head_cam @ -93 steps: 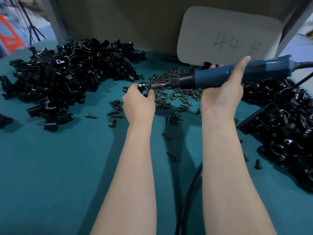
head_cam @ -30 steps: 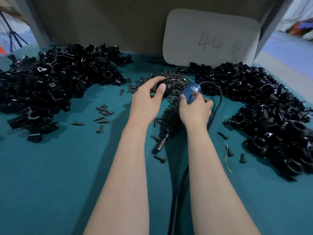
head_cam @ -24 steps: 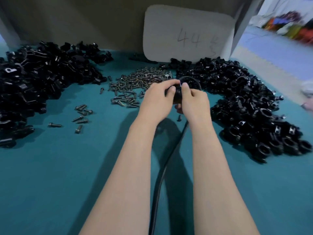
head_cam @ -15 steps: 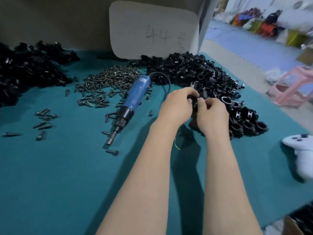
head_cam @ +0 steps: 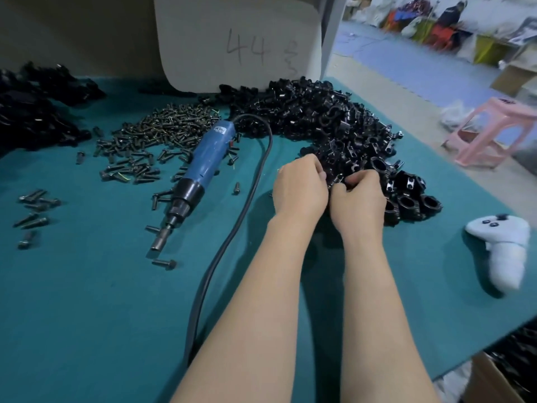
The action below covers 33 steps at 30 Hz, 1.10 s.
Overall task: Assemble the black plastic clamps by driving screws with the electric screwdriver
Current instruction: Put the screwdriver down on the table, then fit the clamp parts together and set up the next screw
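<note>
My left hand (head_cam: pixel 299 189) and my right hand (head_cam: pixel 360 199) meet at the near edge of the right-hand pile of black plastic clamps (head_cam: pixel 322 123). Both have curled fingers pinching a small black clamp (head_cam: pixel 337 179) between them; most of it is hidden by the fingers. The blue electric screwdriver (head_cam: pixel 205 164) lies on the teal table left of my hands, bit pointing toward me, held by nobody. A heap of dark screws (head_cam: pixel 157 132) lies behind it, and loose screws (head_cam: pixel 33 212) are scattered at the left.
Another pile of black parts (head_cam: pixel 35 114) fills the far left. The screwdriver's black cable (head_cam: pixel 229 237) loops past my left arm. A white controller (head_cam: pixel 504 248) lies near the right table edge. A "44" board (head_cam: pixel 238 42) stands behind; a pink stool (head_cam: pixel 494 129) is on the floor.
My right hand has laid the screwdriver down on the table. Both hands have moved right to the right-hand clamp pile, holding a clamp between them; the view has turned right.
</note>
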### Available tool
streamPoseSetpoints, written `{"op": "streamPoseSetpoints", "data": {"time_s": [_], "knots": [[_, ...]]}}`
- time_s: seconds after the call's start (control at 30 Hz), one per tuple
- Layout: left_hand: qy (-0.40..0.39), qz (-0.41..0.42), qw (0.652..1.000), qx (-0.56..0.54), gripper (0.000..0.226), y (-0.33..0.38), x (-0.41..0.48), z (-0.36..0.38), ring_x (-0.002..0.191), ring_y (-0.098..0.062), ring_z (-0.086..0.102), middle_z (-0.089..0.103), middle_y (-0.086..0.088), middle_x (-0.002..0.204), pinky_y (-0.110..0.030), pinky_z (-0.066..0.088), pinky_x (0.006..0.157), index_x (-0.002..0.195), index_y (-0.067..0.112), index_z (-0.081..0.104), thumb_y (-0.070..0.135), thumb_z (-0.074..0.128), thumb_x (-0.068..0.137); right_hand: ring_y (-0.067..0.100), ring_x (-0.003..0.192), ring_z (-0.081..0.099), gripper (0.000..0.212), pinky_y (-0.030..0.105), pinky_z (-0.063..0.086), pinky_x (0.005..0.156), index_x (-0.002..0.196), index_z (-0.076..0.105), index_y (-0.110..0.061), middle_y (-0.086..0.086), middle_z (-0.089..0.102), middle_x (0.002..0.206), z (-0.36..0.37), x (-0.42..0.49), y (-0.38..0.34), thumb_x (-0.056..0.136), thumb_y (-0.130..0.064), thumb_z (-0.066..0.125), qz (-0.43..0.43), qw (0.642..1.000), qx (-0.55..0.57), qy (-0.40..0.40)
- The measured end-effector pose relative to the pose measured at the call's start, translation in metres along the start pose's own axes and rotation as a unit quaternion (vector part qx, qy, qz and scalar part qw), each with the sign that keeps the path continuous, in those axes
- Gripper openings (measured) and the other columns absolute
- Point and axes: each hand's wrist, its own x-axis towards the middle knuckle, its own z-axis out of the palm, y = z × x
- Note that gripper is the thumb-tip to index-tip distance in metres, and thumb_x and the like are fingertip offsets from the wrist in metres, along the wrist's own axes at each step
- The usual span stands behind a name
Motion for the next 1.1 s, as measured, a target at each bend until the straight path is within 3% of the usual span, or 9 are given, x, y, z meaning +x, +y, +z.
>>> {"op": "streamPoseSetpoints", "data": {"time_s": [0.1,0.2,0.33,0.43,0.57,0.67,0.77,0.9,1.1], "knots": [[-0.055,-0.003,0.998,-0.001,0.015,-0.005,0.007,-0.007,0.097,-0.022,0.059,0.068,-0.002,0.098,-0.032,0.047,0.075,0.096,0.019,0.068,0.019,0.053,0.096,0.011,0.071,0.049,0.011,0.026,0.034,0.067,0.102,0.049,-0.014,-0.008,0.051,0.074,0.003,-0.004,-0.010,0.092,-0.016,0.048,-0.032,0.999,0.023,0.027],[-0.068,-0.040,0.989,-0.127,0.015,-0.012,0.008,-0.017,0.085,-0.019,0.059,0.065,0.001,0.087,-0.026,0.044,0.065,0.088,0.019,0.067,0.014,0.055,0.093,0.014,0.076,0.050,0.006,0.024,0.035,0.067,0.096,0.053,-0.017,-0.014,0.047,0.073,0.012,-0.007,-0.028,0.091,-0.016,0.049,-0.065,0.997,0.025,0.016],[0.045,-0.126,0.940,-0.313,0.014,-0.028,0.011,-0.046,0.086,-0.014,0.060,0.066,0.001,0.087,-0.028,0.049,0.078,0.084,0.017,0.066,0.011,0.056,0.093,0.005,0.061,0.048,0.005,0.022,0.033,0.053,0.093,0.055,-0.018,-0.012,0.050,0.070,0.036,-0.016,-0.051,0.092,-0.017,0.050,-0.100,0.993,0.054,-0.027],[0.146,-0.163,0.885,-0.410,0.021,-0.045,0.014,-0.084,0.086,-0.012,0.059,0.066,0.001,0.090,-0.028,0.048,0.080,0.079,0.019,0.063,0.008,0.052,0.094,0.011,0.062,0.050,0.004,0.024,0.031,0.054,0.090,0.055,-0.018,-0.010,0.053,0.070,0.068,-0.030,-0.077,0.092,-0.018,0.050,-0.127,0.985,0.079,-0.086],[0.339,-0.189,0.803,-0.452,0.021,-0.081,0.011,-0.149,0.078,-0.009,0.056,0.062,0.005,0.085,-0.027,0.047,0.079,0.082,0.021,0.059,0.009,0.048,0.095,0.019,0.088,0.059,0.008,0.025,0.041,0.073,0.091,0.058,-0.020,-0.002,0.062,0.089,0.129,-0.064,-0.126,0.092,-0.015,0.051,-0.183,0.956,0.114,-0.200],[0.429,-0.226,0.739,-0.468,0.011,-0.114,0.006,-0.192,0.078,-0.010,0.053,0.056,0.005,0.085,-0.026,0.045,0.077,0.095,0.015,0.057,0.011,0.047,0.096,0.020,0.101,0.059,0.022,0.028,0.044,0.087,0.107,0.065,-0.017,0.003,0.065,0.108,0.178,-0.090,-0.158,0.093,-0.013,0.049,-0.239,0.927,0.090,-0.273],[0.448,-0.266,0.687,-0.506,0.012,-0.141,0.000,-0.221,0.074,-0.009,0.051,0.054,-0.001,0.087,-0.023,0.043,0.068,0.095,0.011,0.056,0.009,0.044,0.095,0.026,0.122,0.047,0.034,0.032,0.036,0.101,0.123,0.061,-0.020,0.010,0.048,0.137,0.223,-0.109,-0.176,0.094,-0.012,0.044,-0.287,0.902,0.019,-0.323],[0.462,-0.281,0.667,-0.512,0.014,-0.162,0.001,-0.237,0.075,-0.012,0.047,0.051,-0.003,0.086,-0.028,0.044,0.080,0.084,0.011,0.054,0.008,0.044,0.094,0.030,0.145,0.010,0.040,0.035,0.017,0.113,0.136,0.050,-0.019,0.015,0.014,0.158,0.267,-0.116,-0.186,0.098,-0.012,0.041,-0.290,0.891,-0.036,-0.348],[0.435,-0.294,0.662,-0.535,0.024,-0.180,0.015,-0.242,0.085,-0.017,0.050,0.053,-0.004,0.095,-0.032,0.047,0.086,0.114,0.004,0.057,0.011,0.047,0.094,0.031,0.147,-0.005,0.044,0.050,0.001,0.118,0.142,0.041,-0.023,0.013,0.012,0.159,0.307,-0.102,-0.203,0.098,-0.020,0.042,-0.308,0.870,-0.148,-0.356]]}}
